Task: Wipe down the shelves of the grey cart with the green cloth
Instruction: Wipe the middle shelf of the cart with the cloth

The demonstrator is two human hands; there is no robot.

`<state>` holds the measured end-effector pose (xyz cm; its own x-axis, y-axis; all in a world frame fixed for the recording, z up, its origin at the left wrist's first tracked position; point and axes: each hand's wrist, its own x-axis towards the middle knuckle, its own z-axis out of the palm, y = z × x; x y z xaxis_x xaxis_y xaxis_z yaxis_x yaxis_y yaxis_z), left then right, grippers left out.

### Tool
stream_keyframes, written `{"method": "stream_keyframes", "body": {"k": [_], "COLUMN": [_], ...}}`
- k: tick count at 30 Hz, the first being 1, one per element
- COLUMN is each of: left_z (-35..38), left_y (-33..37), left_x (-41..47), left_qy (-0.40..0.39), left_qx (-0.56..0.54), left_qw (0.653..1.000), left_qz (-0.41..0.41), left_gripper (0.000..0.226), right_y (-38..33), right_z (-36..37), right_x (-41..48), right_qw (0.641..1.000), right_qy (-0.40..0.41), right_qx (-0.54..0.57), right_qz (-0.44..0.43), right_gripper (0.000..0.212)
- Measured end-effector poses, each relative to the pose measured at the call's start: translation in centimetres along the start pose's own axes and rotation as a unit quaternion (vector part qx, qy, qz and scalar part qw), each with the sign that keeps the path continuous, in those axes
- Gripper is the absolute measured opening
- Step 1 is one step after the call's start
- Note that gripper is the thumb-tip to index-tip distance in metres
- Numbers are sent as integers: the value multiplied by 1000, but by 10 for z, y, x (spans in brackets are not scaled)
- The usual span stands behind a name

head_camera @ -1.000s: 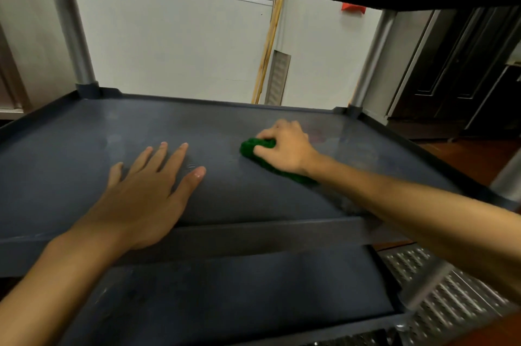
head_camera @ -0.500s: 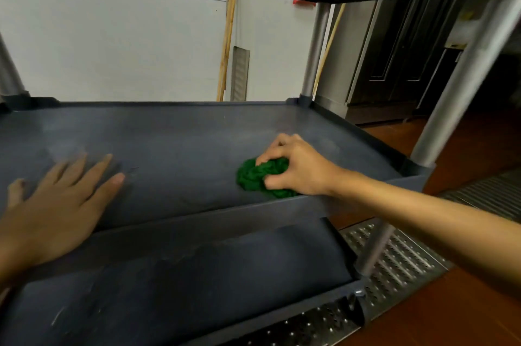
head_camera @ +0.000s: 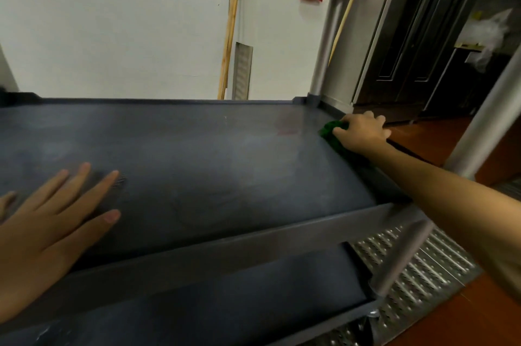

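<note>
The grey cart's middle shelf (head_camera: 203, 159) fills the view, with a lower shelf (head_camera: 225, 306) beneath it and the dark underside of the top shelf overhead. My right hand (head_camera: 359, 132) grips the bunched green cloth (head_camera: 331, 132) and presses it against the shelf's far right side, near the back corner post. My left hand (head_camera: 53, 224) lies flat with fingers spread on the near left part of the same shelf, holding nothing. Much of the cloth is hidden under my right hand and wrist.
Grey metal posts stand at the back right corner (head_camera: 324, 43) and near right (head_camera: 485, 111) of the cart. A white wall lies behind, with a wooden pole (head_camera: 229, 35) leaning on it. Dark doors (head_camera: 408, 35) are at right. A perforated metal floor plate (head_camera: 417, 269) lies by the cart.
My right hand has carried the green cloth from the shelf's near front edge toward the far right back corner. My left hand stayed flat on the left of the shelf.
</note>
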<state>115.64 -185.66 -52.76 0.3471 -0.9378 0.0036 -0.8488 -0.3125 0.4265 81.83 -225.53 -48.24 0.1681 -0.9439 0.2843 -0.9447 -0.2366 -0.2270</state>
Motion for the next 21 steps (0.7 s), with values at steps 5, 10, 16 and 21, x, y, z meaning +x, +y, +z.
{"method": "stream_keyframes", "body": {"k": [5, 10, 16, 21], "left_z": [16, 20, 22, 9], "left_y": [0, 5, 12, 25], "left_x": [-10, -14, -23, -28], "left_qy": [86, 149, 159, 116], "left_qx": [0, 22, 53, 55], "left_qw": [996, 988, 985, 992], "left_qz": [-7, 37, 45, -4], "left_gripper": [91, 64, 65, 73], "right_y": [-54, -93, -144, -210], "right_z": [18, 30, 37, 45], "right_x": [23, 29, 14, -27], "right_qw": [999, 998, 997, 990], "right_qy": [-18, -31, -45, -49], "right_qx": [-27, -50, -22, -16], "right_qz": [-3, -16, -66, -128], "right_gripper": [48, 54, 53, 52]}}
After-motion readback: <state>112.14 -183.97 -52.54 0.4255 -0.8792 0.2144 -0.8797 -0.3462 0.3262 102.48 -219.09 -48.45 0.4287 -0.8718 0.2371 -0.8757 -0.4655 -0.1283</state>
